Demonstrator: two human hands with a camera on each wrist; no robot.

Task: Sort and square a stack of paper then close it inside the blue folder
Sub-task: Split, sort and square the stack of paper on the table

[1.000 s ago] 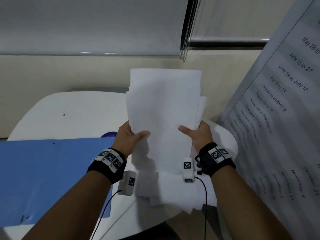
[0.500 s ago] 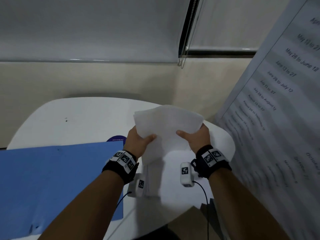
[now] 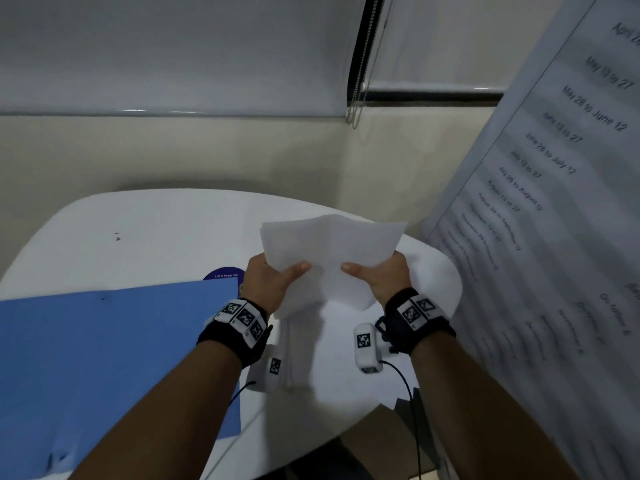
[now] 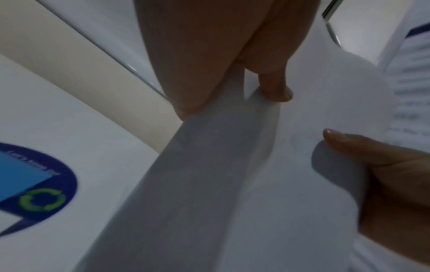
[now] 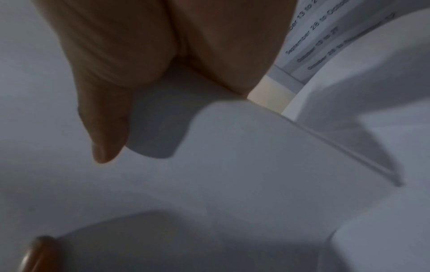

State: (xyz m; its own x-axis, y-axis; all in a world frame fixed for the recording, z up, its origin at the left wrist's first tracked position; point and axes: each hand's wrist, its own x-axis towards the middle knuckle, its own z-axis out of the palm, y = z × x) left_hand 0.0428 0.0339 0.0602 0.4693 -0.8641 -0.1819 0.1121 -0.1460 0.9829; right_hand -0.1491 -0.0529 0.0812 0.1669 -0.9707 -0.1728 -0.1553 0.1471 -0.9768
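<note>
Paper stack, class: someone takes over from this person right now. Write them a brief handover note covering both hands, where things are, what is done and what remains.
Left hand: grips the paper stack at its left edge, thumb on top.
Right hand: grips the right edge the same way.
The sheets are uneven, held over the white table.
Blue folder lies open and flat on the table to the left, no paper in it.
Done: sheets gathered.
Left: square the edges, lay the stack in the folder, close it.
</note>
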